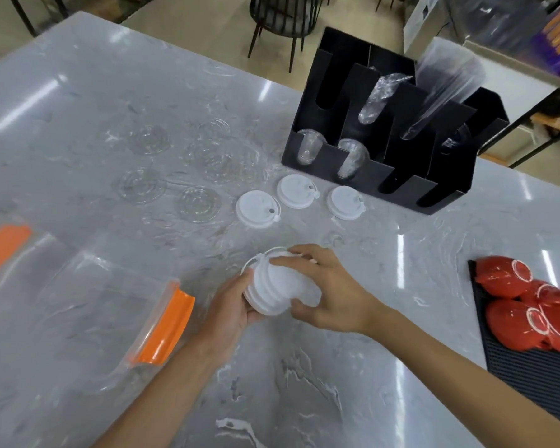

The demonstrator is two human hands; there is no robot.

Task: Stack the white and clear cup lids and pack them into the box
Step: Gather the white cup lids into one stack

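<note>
Both hands, left hand (230,305) and right hand (330,292), grip a partial stack of white lids (277,289) between curled fingers, three white lids (295,191) and the clear lids (198,202) lying beyond the fingertips, the clear box (94,318) just left, seemingly unpacked.

The grey marbled stone countertop (110,92) is polished and glossy, throwing back streaks of ceiling light. The flat round white plastic lids (258,208) look matt and opaque; the stack of white plastic lids (277,292) looks the same, with ribbed rims. The round clear plastic lids (198,203) are transparent and ridged. The clear plastic box (88,305) has glossy orange clips. The black cup organiser (401,156) looks matt and smooth. The red cups (511,315) shine wetly.
</note>
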